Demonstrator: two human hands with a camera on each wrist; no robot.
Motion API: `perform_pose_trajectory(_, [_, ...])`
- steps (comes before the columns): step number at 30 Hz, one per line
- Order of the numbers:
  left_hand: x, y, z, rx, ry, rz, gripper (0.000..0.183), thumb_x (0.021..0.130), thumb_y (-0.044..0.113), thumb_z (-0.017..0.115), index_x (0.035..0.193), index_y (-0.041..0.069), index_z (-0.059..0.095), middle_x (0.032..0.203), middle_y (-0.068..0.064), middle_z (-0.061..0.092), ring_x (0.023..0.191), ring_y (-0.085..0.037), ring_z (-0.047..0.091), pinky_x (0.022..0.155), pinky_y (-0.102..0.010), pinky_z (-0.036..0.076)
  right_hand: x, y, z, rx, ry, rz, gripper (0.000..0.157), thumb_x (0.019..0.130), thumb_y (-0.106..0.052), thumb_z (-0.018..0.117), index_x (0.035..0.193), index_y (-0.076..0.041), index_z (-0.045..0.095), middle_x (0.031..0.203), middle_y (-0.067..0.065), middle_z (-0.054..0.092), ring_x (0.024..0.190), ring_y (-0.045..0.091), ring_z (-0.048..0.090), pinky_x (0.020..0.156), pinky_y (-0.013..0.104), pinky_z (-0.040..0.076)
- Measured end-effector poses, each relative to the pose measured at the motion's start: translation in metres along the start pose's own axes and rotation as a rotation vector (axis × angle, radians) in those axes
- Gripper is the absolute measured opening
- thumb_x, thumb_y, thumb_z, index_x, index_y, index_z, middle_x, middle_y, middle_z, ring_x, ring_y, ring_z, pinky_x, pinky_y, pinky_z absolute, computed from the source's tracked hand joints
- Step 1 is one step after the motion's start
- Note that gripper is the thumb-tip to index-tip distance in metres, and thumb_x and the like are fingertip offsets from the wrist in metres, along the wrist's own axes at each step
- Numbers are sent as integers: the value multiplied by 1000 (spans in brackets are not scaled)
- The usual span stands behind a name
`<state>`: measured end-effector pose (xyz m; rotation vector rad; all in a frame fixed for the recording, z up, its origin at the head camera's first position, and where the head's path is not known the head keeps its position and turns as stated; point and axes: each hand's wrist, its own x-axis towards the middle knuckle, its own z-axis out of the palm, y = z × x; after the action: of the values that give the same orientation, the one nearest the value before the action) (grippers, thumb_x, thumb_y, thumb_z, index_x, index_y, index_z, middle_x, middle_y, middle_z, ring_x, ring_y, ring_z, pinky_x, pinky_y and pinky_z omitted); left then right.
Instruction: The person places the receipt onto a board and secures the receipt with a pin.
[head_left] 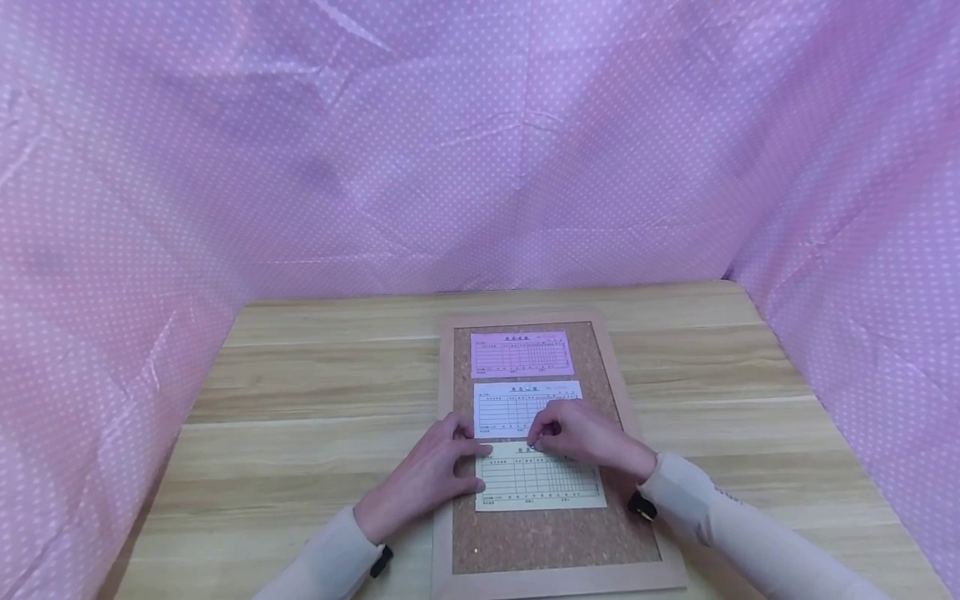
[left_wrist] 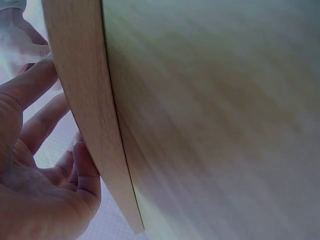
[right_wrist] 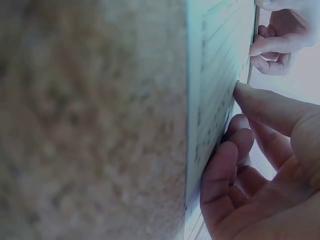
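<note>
On a wood-framed cork board [head_left: 555, 542] lie three printed form slips, one above another. The pink slip [head_left: 521, 356] is at the top and the white slip [head_left: 495, 408] in the middle. Below them is the pale yellow slip [head_left: 536, 483]. My left hand [head_left: 431, 467] presses the yellow slip's left edge with spread thumb and fingertips. At the yellow slip's printed heading, my right hand [head_left: 581, 433] pinches a small purple pushpin [head_left: 533, 446], mostly hidden by the fingers. In the right wrist view, the thumb [right_wrist: 270, 107] reaches to the paper and the other fingers are curled.
The board lies on a light wooden table [head_left: 315, 392], its wooden frame [left_wrist: 90, 85] close beside the left hand. A small pale pin [head_left: 527, 387] sits at the white slip's heading. A tiny pale dot [head_left: 476, 550] shows on the lower cork. Pink dotted cloth [head_left: 480, 167] surrounds the table.
</note>
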<state>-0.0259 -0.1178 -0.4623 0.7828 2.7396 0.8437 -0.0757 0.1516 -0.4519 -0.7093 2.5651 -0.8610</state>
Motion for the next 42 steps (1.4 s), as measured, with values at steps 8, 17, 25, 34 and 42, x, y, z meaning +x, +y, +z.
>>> perform_pose_trajectory(8, [1,-1,-1,5,7,4,42,81,27,90,119,11,79,116,-1,52,100,-16,47,86,-33,42,4,-3,-3,7,-18,18,18,89,-9,79,83,-26,78,80,-15,62,76,10,53,67,27,41])
perform_pose_trajectory(17, [4,2,-4,43,-28,0,46,83,26,88,124,10,77,120,-2,52,100,-17,45,86,-32,42,-5,6,-15,136,-73,-29,10,93,-12,76,101,-17,79,92,-11,69,83,10,58,73,28,48])
perform_pose_trajectory(25, [-3,0,-3,137,-28,24,48,86,31,86,128,10,74,126,-5,55,104,-18,48,91,-35,46,-23,11,-25,180,1,-35,16,97,-18,72,110,-11,78,103,-6,73,91,10,64,80,28,53])
perform_pose_trajectory(34, [-12,0,-8,123,29,13,37,87,27,85,118,8,78,127,-7,60,110,-20,56,94,-40,51,-41,8,-42,215,130,20,20,99,-19,70,113,-8,77,108,0,74,90,16,63,80,30,53])
perform_pose_trajectory(42, [-17,-5,-21,106,125,38,27,97,26,74,120,12,77,126,-5,69,117,-25,63,100,-47,51,-54,12,-48,214,260,17,23,103,-20,66,120,-8,76,117,6,74,103,17,67,87,33,55])
